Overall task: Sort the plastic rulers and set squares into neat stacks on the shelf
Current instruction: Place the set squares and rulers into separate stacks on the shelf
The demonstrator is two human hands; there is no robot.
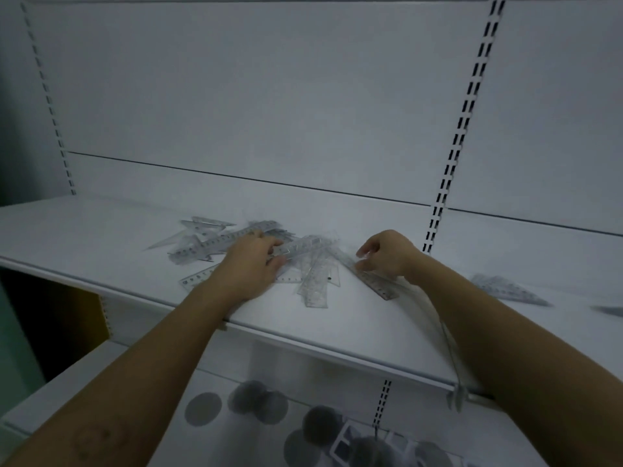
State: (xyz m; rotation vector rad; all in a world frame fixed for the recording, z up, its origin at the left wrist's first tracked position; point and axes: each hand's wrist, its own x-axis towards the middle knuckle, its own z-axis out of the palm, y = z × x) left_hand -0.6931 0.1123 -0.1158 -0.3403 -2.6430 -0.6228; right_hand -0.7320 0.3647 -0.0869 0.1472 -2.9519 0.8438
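A loose pile of clear plastic rulers and set squares (313,274) lies scattered on the white shelf (101,237). My left hand (251,261) rests on the pile's left part, fingers closed on a clear ruler (293,247) that points right. My right hand (384,256) hovers at the pile's right edge, fingers curled just above a long ruler (374,281); whether it touches that ruler is unclear. Set squares (202,225) stick out at the pile's far left.
A separate group of clear set squares (505,289) lies further right on the shelf, with another piece (610,311) at the frame edge. A slotted upright (462,129) runs up the back panel. The lower shelf (222,382) holds dark round items (259,401).
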